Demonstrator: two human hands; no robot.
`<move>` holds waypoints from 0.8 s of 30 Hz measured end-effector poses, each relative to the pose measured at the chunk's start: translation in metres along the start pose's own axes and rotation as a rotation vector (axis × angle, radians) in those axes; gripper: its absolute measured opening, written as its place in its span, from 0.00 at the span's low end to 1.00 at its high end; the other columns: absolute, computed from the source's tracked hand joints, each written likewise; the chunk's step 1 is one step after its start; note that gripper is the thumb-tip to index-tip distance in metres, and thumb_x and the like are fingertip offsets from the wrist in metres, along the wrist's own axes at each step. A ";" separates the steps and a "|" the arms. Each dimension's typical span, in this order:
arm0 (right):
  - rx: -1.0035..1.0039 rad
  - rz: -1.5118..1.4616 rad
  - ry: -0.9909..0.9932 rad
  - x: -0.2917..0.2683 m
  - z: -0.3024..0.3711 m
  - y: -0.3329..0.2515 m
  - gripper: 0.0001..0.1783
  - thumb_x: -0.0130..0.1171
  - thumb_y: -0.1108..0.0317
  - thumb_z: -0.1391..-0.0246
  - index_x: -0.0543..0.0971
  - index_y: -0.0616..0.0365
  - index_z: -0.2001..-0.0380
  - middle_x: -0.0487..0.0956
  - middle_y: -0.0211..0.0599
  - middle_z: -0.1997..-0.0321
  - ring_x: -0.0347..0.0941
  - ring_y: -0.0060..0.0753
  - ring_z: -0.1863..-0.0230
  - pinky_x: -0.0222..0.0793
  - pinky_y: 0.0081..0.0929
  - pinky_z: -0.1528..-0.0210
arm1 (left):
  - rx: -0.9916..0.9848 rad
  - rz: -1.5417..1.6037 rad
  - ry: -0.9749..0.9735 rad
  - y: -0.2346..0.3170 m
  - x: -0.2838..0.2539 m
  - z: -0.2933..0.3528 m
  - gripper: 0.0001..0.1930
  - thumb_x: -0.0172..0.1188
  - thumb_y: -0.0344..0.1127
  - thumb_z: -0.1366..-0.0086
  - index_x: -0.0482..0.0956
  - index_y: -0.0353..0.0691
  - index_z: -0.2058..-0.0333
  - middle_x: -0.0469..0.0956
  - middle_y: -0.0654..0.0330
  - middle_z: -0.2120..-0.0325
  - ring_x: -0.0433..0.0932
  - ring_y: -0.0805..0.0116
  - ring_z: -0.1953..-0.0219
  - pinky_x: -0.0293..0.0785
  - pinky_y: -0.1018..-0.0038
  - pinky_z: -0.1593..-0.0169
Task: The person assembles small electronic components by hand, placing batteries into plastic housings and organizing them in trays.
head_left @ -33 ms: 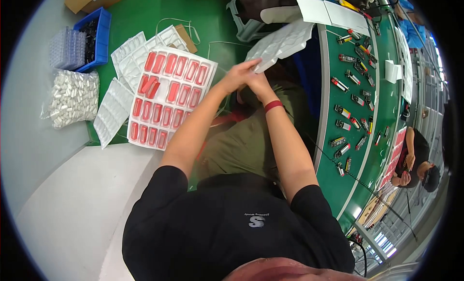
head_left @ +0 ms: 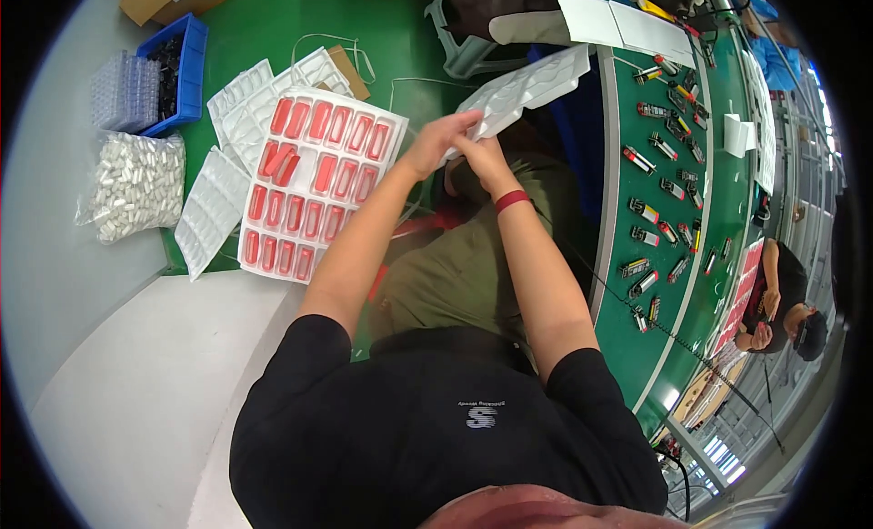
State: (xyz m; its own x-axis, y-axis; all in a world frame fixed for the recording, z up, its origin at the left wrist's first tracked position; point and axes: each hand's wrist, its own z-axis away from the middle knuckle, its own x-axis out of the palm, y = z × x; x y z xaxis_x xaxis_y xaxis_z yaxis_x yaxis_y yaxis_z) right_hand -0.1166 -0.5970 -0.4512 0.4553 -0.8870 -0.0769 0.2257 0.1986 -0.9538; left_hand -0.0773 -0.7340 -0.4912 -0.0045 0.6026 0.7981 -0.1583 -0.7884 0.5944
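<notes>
A thin white plastic tray [head_left: 526, 90] with moulded pockets is held up at an angle in front of me. My left hand [head_left: 438, 147] grips its near end, fingers closed over the edge. Close beside it, my right hand [head_left: 486, 161] also holds that end, its thumb pressed against the plastic; the other fingers are partly hidden. To the left of my left forearm lies a white tray of red parts [head_left: 307, 185], set in rows of pockets. One pocket there holds no part, and one red piece lies slanted over its neighbours.
White trays [head_left: 211, 211] lie on the green floor at left, near a bag of white pieces [head_left: 136, 185] and a blue bin [head_left: 191, 74]. At right, a green workbench [head_left: 627, 365] carries several small assemblies [head_left: 644, 211]. Another person [head_left: 787, 292] works beyond it.
The held tray has tilted and shifted slightly toward me. My left-hand fingers and right thumb have changed position on its near edge.
</notes>
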 end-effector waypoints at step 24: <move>-0.142 0.551 0.465 0.010 0.085 -0.102 0.10 0.56 0.75 0.35 0.79 0.74 0.58 0.84 0.45 0.59 0.77 0.30 0.56 0.71 0.29 0.51 | -0.421 -0.465 0.767 -0.216 -0.138 -0.056 0.14 0.51 0.40 0.28 0.77 0.36 0.54 0.79 0.50 0.64 0.78 0.56 0.64 0.74 0.56 0.68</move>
State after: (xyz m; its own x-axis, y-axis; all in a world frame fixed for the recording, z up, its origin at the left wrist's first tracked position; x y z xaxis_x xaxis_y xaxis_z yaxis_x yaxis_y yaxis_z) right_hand -0.0622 -0.5906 -0.3303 0.0514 -0.7657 -0.6411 -0.0586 0.6385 -0.7673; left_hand -0.0974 -0.6400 -0.7354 -0.4673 0.8751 0.1255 -0.6436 -0.4341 0.6303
